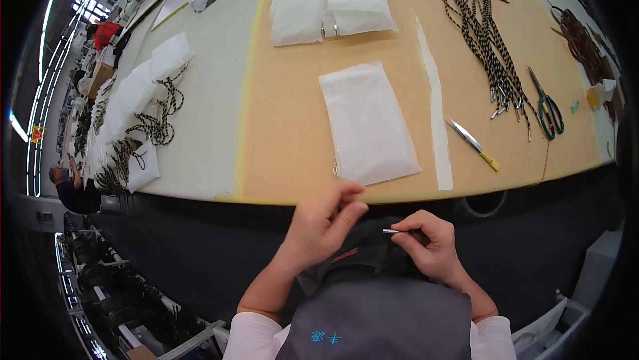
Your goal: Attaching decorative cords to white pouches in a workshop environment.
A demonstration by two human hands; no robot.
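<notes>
My left hand (327,223) is below the table's front edge, thumb and fingers pinched together over a dark piece of fabric (363,253) held against my body. My right hand (429,243) grips the same dark fabric and pinches a small silver metal tip (391,231) that points toward my left hand. Just above the hands, on the tan mat (286,127), lies a white translucent bag (367,123) with a small metal ring at its lower left corner.
Further back lie two more white bags (329,5). A bundle of black-and-white cords (486,33), green-handled scissors (549,110), a yellow-handled knife (474,143) and a white strip (436,107) sit right. White bags with cords (136,120) pile up left. Another person (70,183) stands far left.
</notes>
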